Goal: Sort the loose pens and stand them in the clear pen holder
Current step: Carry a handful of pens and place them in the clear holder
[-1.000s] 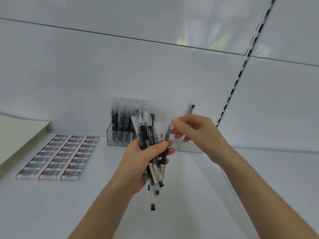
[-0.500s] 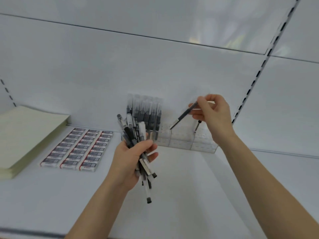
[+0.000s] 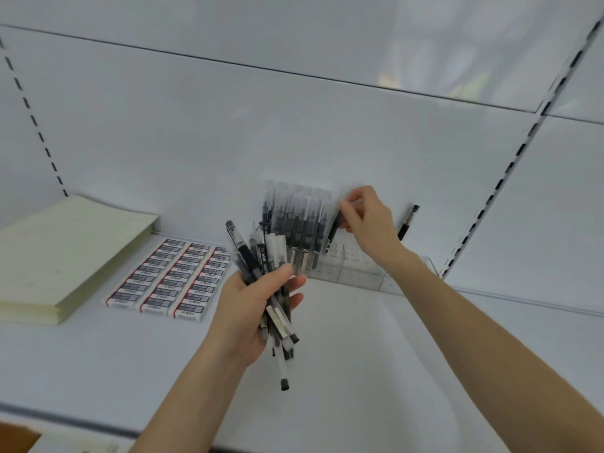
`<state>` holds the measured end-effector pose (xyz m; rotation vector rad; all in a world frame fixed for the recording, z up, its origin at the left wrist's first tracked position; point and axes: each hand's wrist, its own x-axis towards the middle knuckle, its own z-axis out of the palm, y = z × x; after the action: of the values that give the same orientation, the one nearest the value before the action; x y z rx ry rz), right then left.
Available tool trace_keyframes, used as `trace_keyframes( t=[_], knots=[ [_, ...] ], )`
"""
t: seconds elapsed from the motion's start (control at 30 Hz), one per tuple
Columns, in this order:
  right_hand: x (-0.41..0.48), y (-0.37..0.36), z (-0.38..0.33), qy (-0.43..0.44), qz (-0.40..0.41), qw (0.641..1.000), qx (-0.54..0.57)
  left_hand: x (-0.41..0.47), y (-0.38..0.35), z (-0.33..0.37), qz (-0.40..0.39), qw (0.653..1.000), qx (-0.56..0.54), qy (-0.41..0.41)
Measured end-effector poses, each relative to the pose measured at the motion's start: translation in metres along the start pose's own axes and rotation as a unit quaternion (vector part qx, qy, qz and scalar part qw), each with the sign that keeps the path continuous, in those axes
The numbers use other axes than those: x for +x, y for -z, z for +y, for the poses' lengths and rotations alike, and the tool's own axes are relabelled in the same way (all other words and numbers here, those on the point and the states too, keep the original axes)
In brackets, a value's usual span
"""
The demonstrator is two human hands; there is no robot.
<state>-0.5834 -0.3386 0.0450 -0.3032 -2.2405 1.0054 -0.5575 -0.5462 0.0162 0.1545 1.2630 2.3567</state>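
Left hand [image 3: 258, 305] closed around a bundle of pens [image 3: 274, 289], right hand [image 3: 366, 220] pinching one pen [image 3: 331, 235] above the clear holder [image 3: 356, 269]

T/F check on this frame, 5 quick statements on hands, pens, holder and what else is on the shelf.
1. The left hand grips a bundle of loose pens. True.
2. The right hand is empty. False: it pinches one dark pen over the clear pen holder.
3. The holder has no pens in it. False: a row of pens stands at its left end, and a lone pen at its right.
4. Boxed erasers lie in rows left of the holder. True.
5. The paper stack sits right of the erasers. False: it is to their left.
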Motion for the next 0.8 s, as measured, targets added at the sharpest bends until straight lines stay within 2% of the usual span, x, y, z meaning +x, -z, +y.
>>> trace_keyframes(
  t=[0.23,0.4,0.53,0.7,0.8],
  knots=[
    [0.003,-0.001,0.005,-0.01,-0.022,1.0,0.015,-0.002,-0.003,-0.002,-0.031,0.999,0.019,0.004],
    [0.005,-0.001,0.002,0.01,-0.043,0.999,-0.025,-0.001,-0.008,-0.005,-0.037,0.999,0.025,0.007],
    [0.005,-0.004,0.003,-0.006,-0.078,0.995,-0.055,-0.001,-0.009,-0.005,-0.042,0.999,0.028,0.006],
    [-0.009,0.003,0.002,-0.039,-0.05,0.997,-0.032,-0.004,-0.006,-0.006,-0.048,0.998,0.033,0.005],
    [-0.031,0.014,-0.009,-0.041,-0.026,0.998,0.034,-0.005,-0.005,-0.006,-0.056,0.998,0.041,0.004]
  ],
)
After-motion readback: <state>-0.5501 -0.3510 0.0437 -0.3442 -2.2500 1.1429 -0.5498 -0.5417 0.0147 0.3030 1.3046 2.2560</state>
